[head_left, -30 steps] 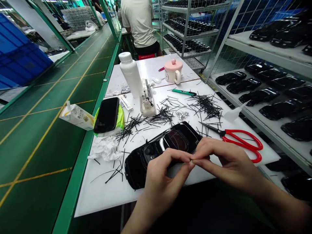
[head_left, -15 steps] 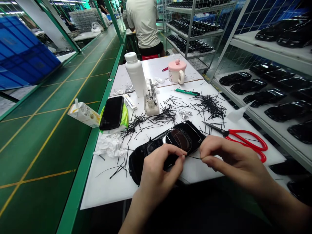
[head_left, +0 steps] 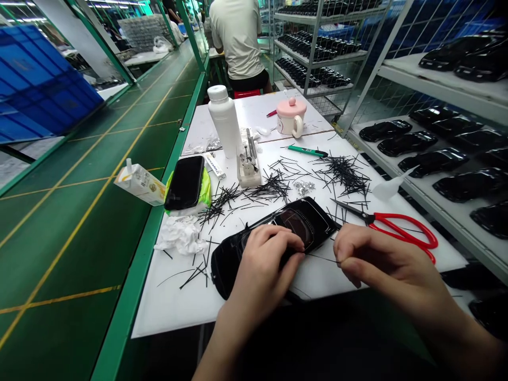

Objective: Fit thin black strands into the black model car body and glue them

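A glossy black model car (head_left: 317, 225) lies at an angle on the white table sheet. My left hand (head_left: 268, 264) rests over its near side, thumb and fingertips pinched together. Out of that pinch runs a thin black strip (head_left: 322, 258) to my right hand (head_left: 377, 262), whose thumb and forefinger grip its other end. Red-handled scissors (head_left: 408, 227) lie just beyond my right hand. Loose black strips (head_left: 345, 174) are heaped behind the car, and small silvery pieces (head_left: 304, 187) sit among them. My left hand hides part of the car's side.
A phone (head_left: 184, 182), crumpled tissue (head_left: 180, 236) and drink carton (head_left: 139, 183) are at the left. Farther back stand a white bottle (head_left: 225, 121), pink-lidded mug (head_left: 291, 116) and green knife (head_left: 307, 151). A rack of black cars (head_left: 432, 159) borders the right; a person (head_left: 236, 42) sits ahead.
My right hand has shifted a little to the right, away from my left hand, and more of the strip shows between them. The left fingers have drawn closer to the car. The view has shifted slightly.
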The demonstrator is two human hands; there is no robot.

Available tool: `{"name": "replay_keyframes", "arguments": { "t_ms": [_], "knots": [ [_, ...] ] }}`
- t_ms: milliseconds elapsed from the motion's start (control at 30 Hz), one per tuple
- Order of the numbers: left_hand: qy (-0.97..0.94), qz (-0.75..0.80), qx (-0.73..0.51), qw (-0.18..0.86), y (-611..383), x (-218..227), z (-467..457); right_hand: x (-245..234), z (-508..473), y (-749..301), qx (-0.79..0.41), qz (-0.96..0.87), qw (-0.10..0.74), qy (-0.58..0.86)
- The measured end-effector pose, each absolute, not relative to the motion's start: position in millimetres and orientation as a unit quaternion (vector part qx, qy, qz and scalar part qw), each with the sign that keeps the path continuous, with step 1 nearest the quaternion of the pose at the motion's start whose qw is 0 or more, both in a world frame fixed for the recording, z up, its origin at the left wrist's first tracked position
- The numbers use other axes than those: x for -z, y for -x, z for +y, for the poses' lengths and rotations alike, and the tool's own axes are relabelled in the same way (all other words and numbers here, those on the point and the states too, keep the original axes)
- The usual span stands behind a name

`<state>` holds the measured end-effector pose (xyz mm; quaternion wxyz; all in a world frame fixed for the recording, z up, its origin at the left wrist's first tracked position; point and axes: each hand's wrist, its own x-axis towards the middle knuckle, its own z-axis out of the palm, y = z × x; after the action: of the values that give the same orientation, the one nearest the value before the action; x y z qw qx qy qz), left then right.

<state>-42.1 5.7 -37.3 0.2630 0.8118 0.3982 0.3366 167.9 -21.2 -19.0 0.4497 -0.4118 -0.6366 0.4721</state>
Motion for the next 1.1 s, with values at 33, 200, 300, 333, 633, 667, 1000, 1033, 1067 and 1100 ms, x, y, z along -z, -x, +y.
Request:
{"name": "replay_keyframes", "arguments": {
  "t_ms": [33,200,300,333,633,667,1000,1033,1067,1100],
  "knots": [
    [-0.813,0.408,-0.327,0.256,43.5,38.9,6.7,19.9,-21.3,-168.3,-0.474,-0.633,0.452,0.413],
    [-0.819,0.411,-0.314,0.249,47.9,41.9,6.3,22.6,-21.8,-167.8,-0.476,-0.618,0.467,0.416],
    [-0.818,0.407,-0.323,0.248,46.0,42.2,4.7,23.1,-23.6,-167.8,-0.468,-0.619,0.472,0.419],
    [-0.818,0.405,-0.328,0.244,45.1,42.7,4.5,23.8,-24.1,-168.1,-0.463,-0.623,0.473,0.417],
    [-0.815,0.397,-0.359,0.221,42.6,47.9,4.9,54.2,-16.8,-153.2,-0.22,-0.799,0.387,0.403],
    [-0.815,0.398,-0.359,0.219,42.6,47.9,4.8,57.0,-16.6,-148.9,-0.189,-0.806,0.394,0.399],
    [-0.819,0.393,-0.355,0.219,45.1,49.8,4.5,55.0,-25.0,-144.8,-0.108,-0.811,0.401,0.413],
    [-0.819,0.395,-0.353,0.219,45.3,49.8,4.6,55.1,-26.2,-147.0,-0.12,-0.807,0.398,0.42],
    [-0.819,0.397,-0.351,0.218,45.4,49.6,4.7,55.4,-27.5,-149.0,-0.135,-0.801,0.396,0.428],
    [-0.819,0.399,-0.349,0.218,45.5,49.5,4.8,55.7,-28.8,-150.4,-0.154,-0.795,0.394,0.435]
  ]
}}
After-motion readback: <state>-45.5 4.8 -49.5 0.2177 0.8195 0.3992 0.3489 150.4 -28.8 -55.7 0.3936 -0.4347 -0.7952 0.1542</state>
